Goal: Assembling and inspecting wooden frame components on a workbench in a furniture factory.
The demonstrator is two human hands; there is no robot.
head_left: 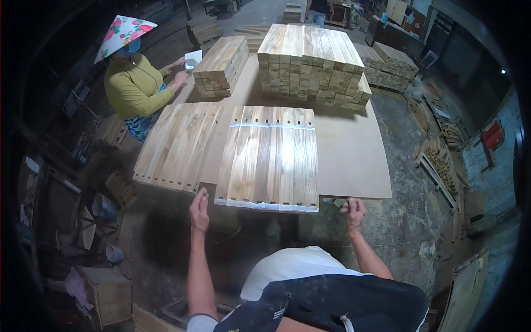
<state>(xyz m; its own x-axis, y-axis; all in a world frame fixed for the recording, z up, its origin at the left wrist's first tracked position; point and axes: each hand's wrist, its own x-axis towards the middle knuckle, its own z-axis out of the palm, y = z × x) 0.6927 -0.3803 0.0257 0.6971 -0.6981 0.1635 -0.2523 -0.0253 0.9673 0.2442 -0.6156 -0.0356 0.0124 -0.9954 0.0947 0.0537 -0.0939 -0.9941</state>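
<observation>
A row of wooden slats (268, 160) lies side by side on the board-topped table in front of me, with small dark slots near both ends. Pale bluish-white strips cross these slats near their far and near ends. Just off the row's near left corner is my left hand (199, 213), its fingers pinched together. Past the near right corner, my right hand (354, 214) has curled fingers. Whatever either hand might hold is too small to make out. To the left rests another row of slotted slats (178, 146), close to my left fingertips.
Stacked wood blocks (310, 61) and a smaller stack (221, 66) stand at the table's (354, 149) far side. A person in a conical hat (135, 83) works at the left, holding a white container. Timber piles (440, 163) lie on the floor at right; a wooden cabinet (108, 296) stands lower left.
</observation>
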